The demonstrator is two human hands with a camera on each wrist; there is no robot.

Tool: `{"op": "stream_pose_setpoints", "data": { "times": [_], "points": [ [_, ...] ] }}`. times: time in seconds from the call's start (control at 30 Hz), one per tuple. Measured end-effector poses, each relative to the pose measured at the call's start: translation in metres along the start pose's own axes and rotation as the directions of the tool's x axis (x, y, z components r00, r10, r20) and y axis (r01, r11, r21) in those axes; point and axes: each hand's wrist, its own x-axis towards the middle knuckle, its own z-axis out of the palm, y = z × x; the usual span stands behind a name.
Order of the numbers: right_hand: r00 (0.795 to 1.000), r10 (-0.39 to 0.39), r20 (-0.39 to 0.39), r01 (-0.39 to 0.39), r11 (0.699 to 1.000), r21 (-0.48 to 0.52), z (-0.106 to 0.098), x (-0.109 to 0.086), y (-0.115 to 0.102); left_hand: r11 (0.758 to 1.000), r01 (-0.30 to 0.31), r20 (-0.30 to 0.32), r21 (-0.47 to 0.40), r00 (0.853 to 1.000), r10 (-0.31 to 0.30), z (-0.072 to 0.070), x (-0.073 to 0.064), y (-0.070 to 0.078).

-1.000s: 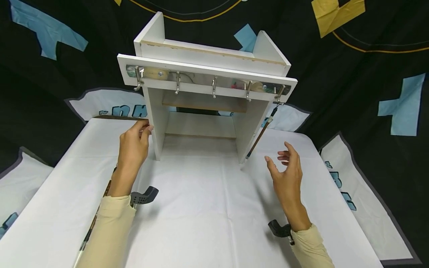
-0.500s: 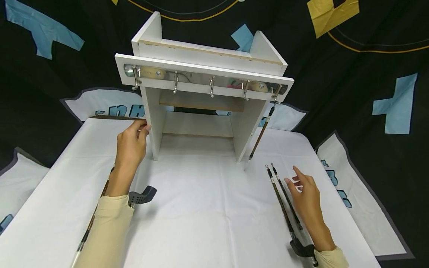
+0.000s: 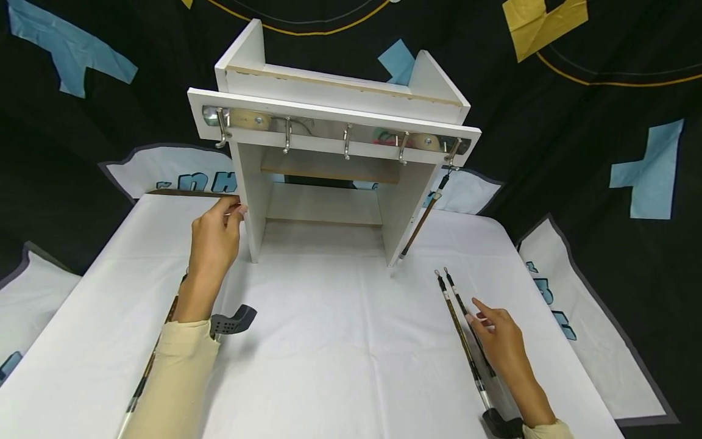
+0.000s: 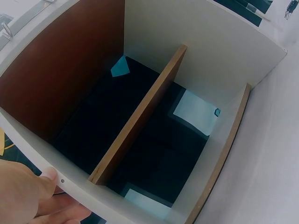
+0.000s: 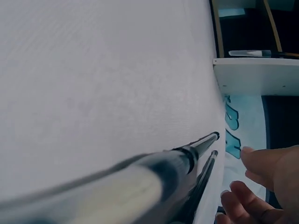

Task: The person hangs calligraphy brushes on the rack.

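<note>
A white shelf unit (image 3: pixel 323 204) stands on the table, with a row of metal hooks (image 3: pixel 347 143) across its front rail. My left hand (image 3: pixel 214 238) grips the front edge of its left side; in the left wrist view the thumb (image 4: pixel 49 179) lies on that edge and the fingers are outside. From the rightmost hook hangs a brown-handled ink brush (image 3: pixel 421 228), slanting, pale tip down. Beside my right hand (image 3: pixel 501 341) two dark brushes (image 3: pixel 458 329) lie on the cloth, loops pointing toward the shelf. That hand holds nothing, thumb and fingers apart and loosely bent.
Another brush (image 3: pixel 147 378) lies on the left, partly under my left forearm. White cloth covers the table (image 3: pixel 329 341). Behind it hangs a black curtain (image 3: pixel 581 146) with blue and yellow patches. A dark wrist mount (image 3: pixel 234 320) juts out from each wrist.
My right hand has moved right and toward me, uncovering the two brushes on the table. The hanging brush has swung on its hook. My left hand keeps its grip on the shelf.
</note>
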Motion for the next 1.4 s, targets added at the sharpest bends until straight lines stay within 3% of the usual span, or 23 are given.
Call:
{"op": "stream_pose_setpoints", "data": {
  "times": [0.37,0.6,1.4],
  "points": [
    [0.998,-0.008,0.067,0.009,1.000,-0.012,0.003,-0.001,0.008,1.000,0.003,0.003,-0.002,1.000,-0.003,-0.001,-0.001,0.000],
    [0.996,-0.069,0.059,0.071,0.997,-0.037,0.006,0.001,0.015,1.000,0.002,0.008,-0.005,1.000,-0.002,0.000,0.000,0.000],
    [0.993,-0.101,0.054,0.104,0.993,-0.053,0.010,0.003,0.018,1.000,0.002,0.012,-0.006,1.000,-0.002,-0.002,0.000,0.000]
  ]
}}
